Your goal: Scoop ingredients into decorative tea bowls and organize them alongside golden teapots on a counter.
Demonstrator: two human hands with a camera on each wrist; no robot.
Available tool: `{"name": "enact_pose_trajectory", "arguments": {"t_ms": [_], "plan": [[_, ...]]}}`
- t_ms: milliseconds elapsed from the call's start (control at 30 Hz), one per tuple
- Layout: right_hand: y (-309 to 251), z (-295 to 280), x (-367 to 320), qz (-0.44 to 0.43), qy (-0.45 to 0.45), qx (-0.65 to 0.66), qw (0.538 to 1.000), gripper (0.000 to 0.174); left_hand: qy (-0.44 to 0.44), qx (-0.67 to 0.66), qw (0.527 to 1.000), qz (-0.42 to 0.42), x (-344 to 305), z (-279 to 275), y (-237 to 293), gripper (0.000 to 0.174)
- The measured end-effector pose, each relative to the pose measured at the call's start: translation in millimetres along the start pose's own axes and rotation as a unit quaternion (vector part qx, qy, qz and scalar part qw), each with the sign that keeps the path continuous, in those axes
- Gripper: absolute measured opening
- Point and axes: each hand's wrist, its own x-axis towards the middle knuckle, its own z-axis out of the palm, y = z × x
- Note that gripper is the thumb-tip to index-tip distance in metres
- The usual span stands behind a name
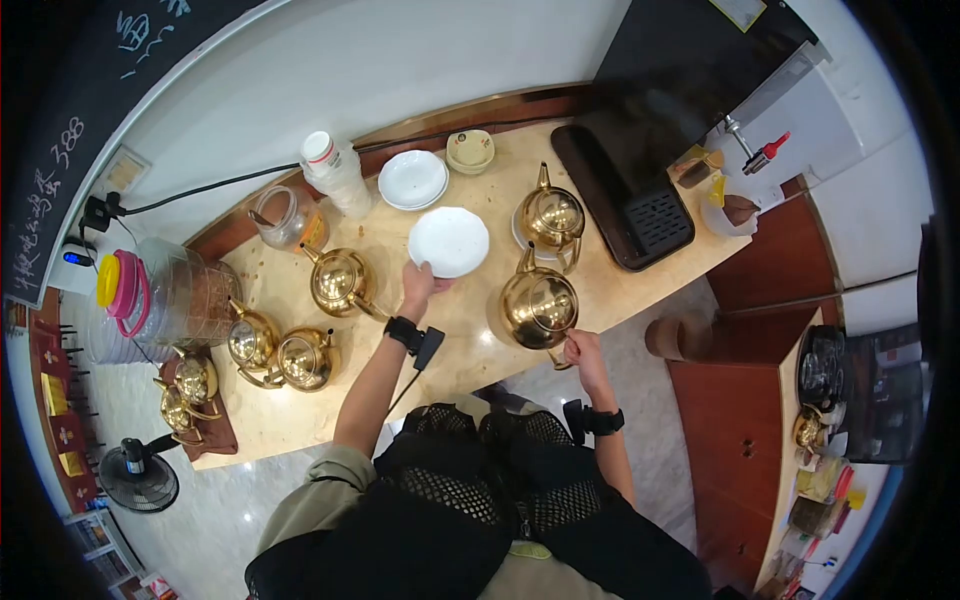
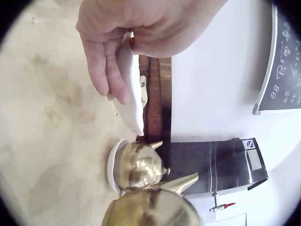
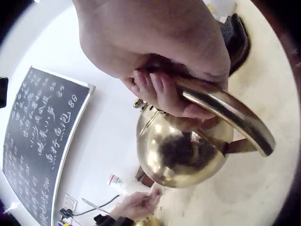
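My left hand (image 1: 424, 284) pinches the near rim of a white plate (image 1: 450, 240), thumb on top and fingers beneath. In the left wrist view, the plate (image 2: 133, 89) is held above the table. A gold teapot (image 1: 538, 308) is at the right, its handle gripped by my right hand (image 1: 584, 350). The right wrist view shows the fingers curled round the handle and the round body of the teapot (image 3: 181, 155) beyond. Just behind it, another gold teapot (image 1: 552, 215) stands on a white plate (image 2: 111, 165).
Stacked white plates (image 1: 412, 180) and a small bowl (image 1: 470, 151) are at the back. More gold teapots (image 1: 340, 282) stand left, near a glass jar (image 1: 290, 218) and plastic cups (image 1: 340, 178). A black tray (image 1: 610, 190) lies at the right below a tap (image 1: 765, 152).
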Motion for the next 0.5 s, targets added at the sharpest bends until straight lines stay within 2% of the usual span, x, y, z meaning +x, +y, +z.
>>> {"name": "enact_pose_trajectory", "arguments": {"t_ms": [167, 333, 500], "plan": [[-11, -7, -19, 0.022, 0.025, -0.016, 0.999, 0.031, -0.025, 0.029, 0.998, -0.052, -12, 22, -26, 0.028], [-3, -21, -33, 0.017, 0.027, 0.009, 0.999, 0.03, -0.024, 0.029, 0.998, -0.049, -14, 25, -40, 0.029], [-3, -26, -41, -0.002, 0.081, -0.058, 0.995, 0.028, -0.021, 0.015, 0.998, -0.053, -11, 27, -52, 0.031]]}}
